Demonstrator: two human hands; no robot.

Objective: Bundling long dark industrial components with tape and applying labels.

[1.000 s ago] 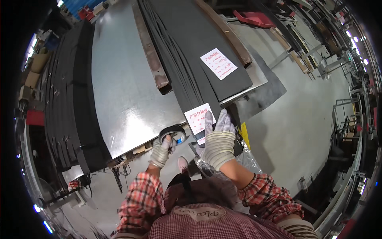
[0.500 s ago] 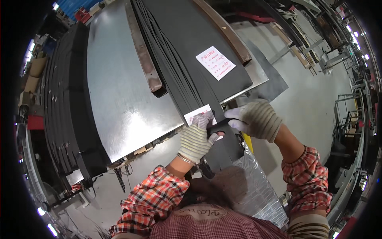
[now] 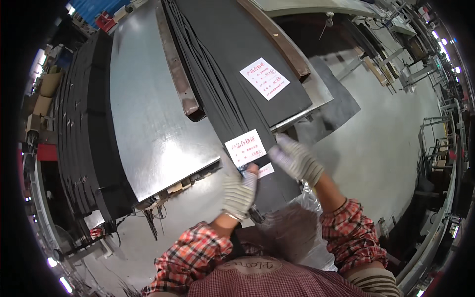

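A long stack of black sheets runs from the far side toward me, its near end narrowing into a folded part. A white label with red print lies on that end, and a black band crosses its lower part. Beside the band is my left hand, in a striped knit glove, its bare thumb tip over the label's lower edge; its fingers are smeared by motion at the stack's left side. My right hand, gloved too and blurred, hovers at the stack's right edge, fingers stretched out with nothing visible in them.
A second white label lies farther up the black sheets. Rusty metal bars flank the stack on a shiny metal table. More black sheets stand at the left. Clear plastic wrap hangs near my right forearm.
My right hand has moved left and let go of the black strip. My left hand has drawn back toward me, uncovering the label, which now shows with the black band across it.
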